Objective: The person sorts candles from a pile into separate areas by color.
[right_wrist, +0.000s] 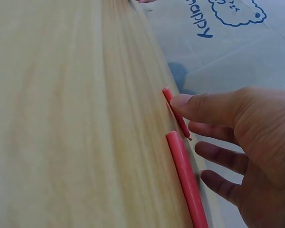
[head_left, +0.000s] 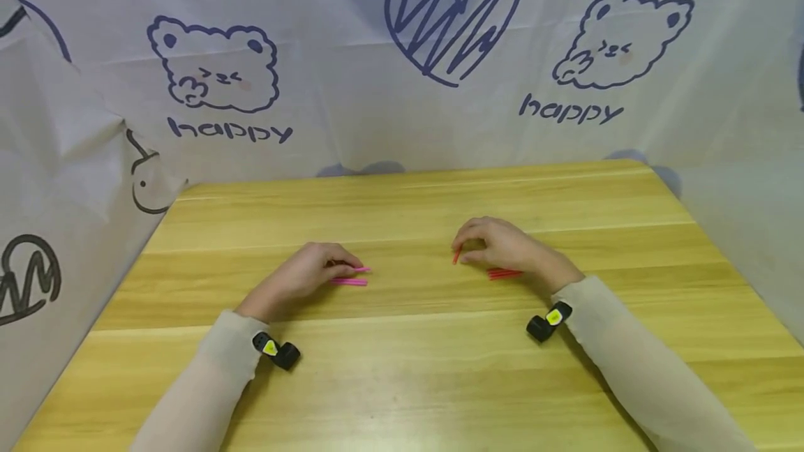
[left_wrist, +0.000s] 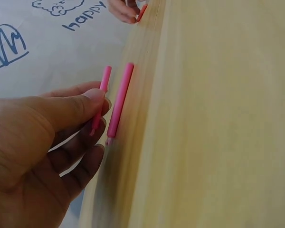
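Note:
My left hand (head_left: 306, 272) pinches a slim pink candle (left_wrist: 106, 78) between thumb and fingertips, with a short wick at its lower end. Just beside that hand, longer pink candles (head_left: 349, 282) lie on the table; the left wrist view shows one pink candle (left_wrist: 120, 102) close to the fingers. On the other side, my right hand (head_left: 499, 244) holds a short, thin red candle (right_wrist: 177, 114) between thumb and index finger, tilted in the head view. Under the right wrist a small bundle of red candles (head_left: 504, 274) rests on the table, partly hidden by the hand.
Both hands are over the wooden table (head_left: 402, 368), toward its far half. Behind the table hangs a white cloth (head_left: 339, 110) printed with bears and a heart. Small black wrist cameras (head_left: 286, 356) sit on both sleeves.

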A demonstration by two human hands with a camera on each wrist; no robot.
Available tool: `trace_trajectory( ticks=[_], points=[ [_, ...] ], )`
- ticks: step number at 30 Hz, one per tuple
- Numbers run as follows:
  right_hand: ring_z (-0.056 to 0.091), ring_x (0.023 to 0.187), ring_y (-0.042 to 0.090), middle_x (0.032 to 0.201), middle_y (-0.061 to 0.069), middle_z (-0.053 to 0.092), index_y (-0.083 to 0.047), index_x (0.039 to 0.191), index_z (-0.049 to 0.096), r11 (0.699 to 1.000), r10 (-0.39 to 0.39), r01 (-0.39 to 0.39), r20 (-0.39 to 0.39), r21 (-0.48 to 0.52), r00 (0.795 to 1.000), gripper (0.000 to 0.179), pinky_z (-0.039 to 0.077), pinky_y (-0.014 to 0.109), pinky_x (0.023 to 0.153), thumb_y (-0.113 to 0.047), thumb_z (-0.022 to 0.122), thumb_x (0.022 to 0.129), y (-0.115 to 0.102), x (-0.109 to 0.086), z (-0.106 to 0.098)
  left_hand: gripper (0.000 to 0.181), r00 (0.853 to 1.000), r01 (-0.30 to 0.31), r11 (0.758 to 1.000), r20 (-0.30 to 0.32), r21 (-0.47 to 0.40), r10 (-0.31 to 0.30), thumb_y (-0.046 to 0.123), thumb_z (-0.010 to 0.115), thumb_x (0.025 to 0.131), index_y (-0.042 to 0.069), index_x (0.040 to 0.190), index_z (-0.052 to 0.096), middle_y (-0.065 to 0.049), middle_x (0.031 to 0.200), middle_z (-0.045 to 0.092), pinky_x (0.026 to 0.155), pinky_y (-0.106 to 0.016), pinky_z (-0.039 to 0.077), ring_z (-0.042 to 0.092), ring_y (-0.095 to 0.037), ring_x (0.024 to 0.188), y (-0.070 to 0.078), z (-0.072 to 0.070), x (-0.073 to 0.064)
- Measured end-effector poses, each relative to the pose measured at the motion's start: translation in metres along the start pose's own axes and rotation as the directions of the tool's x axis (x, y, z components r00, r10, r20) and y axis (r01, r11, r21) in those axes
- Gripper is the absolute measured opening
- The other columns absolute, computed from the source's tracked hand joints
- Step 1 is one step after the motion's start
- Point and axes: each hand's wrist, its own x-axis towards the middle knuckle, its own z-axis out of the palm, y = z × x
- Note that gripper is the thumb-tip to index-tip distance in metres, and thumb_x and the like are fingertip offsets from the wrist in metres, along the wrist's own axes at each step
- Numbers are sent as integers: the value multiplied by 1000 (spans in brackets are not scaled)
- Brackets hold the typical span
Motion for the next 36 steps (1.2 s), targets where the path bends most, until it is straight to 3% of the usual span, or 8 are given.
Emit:
trace_trajectory(
  ticks=[10,27,36],
  points=[
    [59,105,23,109,0,66,-13,106,75,999,-32,32,-1,-32,999,15,45,43,95,-15,72,91,1,2,1,17,1000,-2,1000,20,2,2,9,62,96,12,107,75,2,107,70,89,-37,50,63,-17,101,-6,-3,-3],
    [61,97,19,101,-3,66,-16,97,76,998,9,-11,-31,-59,999,8,47,41,89,-14,71,91,-1,-1,0,17,998,16,999,64,-48,-12,14,62,97,17,105,77,6,103,68,89,-37,49,62,-14,98,-6,-5,-1],
    [60,92,14,99,-6,65,-17,98,76,998,35,-36,-18,-59,999,9,49,37,84,-17,70,92,-1,-1,2,18,993,87,984,93,-156,-73,29,75,88,22,105,76,8,101,67,85,-35,48,60,-12,95,-5,-1,-5]
  ],
)
